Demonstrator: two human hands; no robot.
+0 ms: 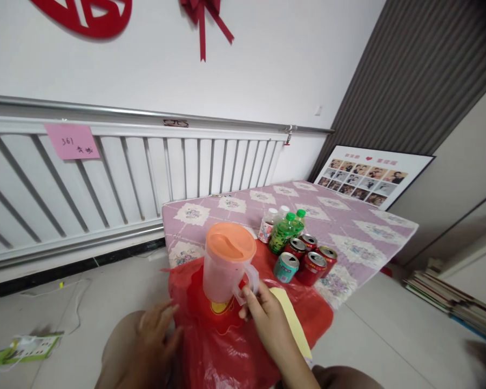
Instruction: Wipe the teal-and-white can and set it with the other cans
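Taking the pitcher as the middle of the clock, the power strip (pixel 28 348) is way out between 8 and 9, down on the floor. At 8 sits the left hand (pixel 156 329), pretty blurred but its fingers look loosely spread; can't tell if it touches the red plastic sheet (pixel 230 364), though it's clearly not carrying anything. The pitcher (pixel 218 278) itself is upright over a red mat (pixel 194 297) near the close end of the table (pixel 360 246), probably because that's easy reach when you're seated. Can't tell if its base is resting or slightly lifted. Orange lid (pixel 230 243) is on top, handle (pixel 254 281) facing about 4, which suits the right hand (pixel 263 305), whose fingers are curled round the handle's lower part. Bottles (pixel 281 237) stand capped at 2, bunched up, I'd guess to leave elbow room. A yellow strip (pixel 291 319) lies at 4, partly behind the right forearm. The cans (pixel 310 270) are packed upright at 3, likely so nothing tips. Photo board (pixel 372 178) leans back further out at 2, presumably just for display.
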